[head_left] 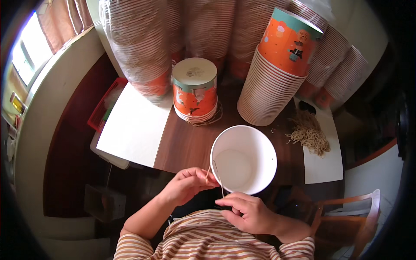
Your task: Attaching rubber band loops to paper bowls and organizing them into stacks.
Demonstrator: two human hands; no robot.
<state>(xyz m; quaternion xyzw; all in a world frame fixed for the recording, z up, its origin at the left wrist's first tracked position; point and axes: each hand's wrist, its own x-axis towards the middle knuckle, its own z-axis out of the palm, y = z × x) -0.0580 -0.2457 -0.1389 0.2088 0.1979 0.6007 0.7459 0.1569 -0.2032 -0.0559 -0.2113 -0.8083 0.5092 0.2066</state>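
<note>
While two hands (pixel 216 199) pinch one string (pixel 216 175), one white bucket (pixel 243 158).

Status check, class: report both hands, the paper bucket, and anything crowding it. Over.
Left hand pinching string at rim. Right hand pinching its lower end. White bucket open, empty, at table edge. Stack of cups close behind.

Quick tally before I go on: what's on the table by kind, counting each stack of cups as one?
Open white paper cup at the hands, a thin string pinched by left hand and right hand: 1
Upside-down orange cup stacks: 2
Bagged cup stacks at the back: several, count unclear
String pile: 1
Total countable: 4
</note>
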